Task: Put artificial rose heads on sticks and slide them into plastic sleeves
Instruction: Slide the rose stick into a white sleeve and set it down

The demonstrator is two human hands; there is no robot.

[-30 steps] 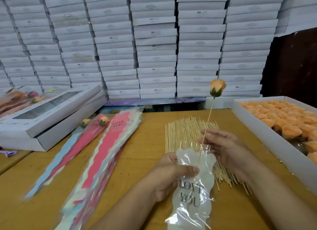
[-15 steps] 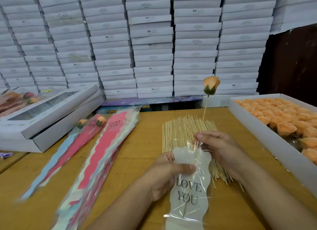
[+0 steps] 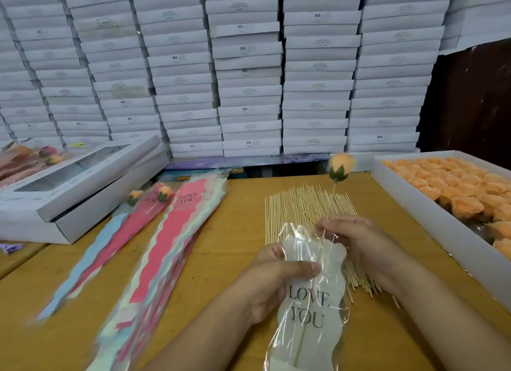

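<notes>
My left hand (image 3: 272,281) grips a clear plastic sleeve (image 3: 309,310) with a white "LOVE YOU" panel, thumb across its front. My right hand (image 3: 356,240) pinches a thin wooden stick (image 3: 333,191) at the sleeve's mouth. The stick's lower part shows inside the sleeve. An orange rose head (image 3: 340,166) with green sepals sits on top of the stick, well above the sleeve. A pile of bare sticks (image 3: 298,207) lies on the wooden table behind my hands.
A white tray (image 3: 414,202) with several orange rose heads runs along the right. Pink and blue empty sleeves (image 3: 166,249) fan out at left, beside two sleeved roses (image 3: 150,198). Windowed white boxes (image 3: 74,185) lie far left. Stacked white boxes (image 3: 249,66) wall the back.
The stick has slid deeper into the sleeve, so the rose head sits lower and closer to my right hand. My left hand keeps its grip on the sleeve.
</notes>
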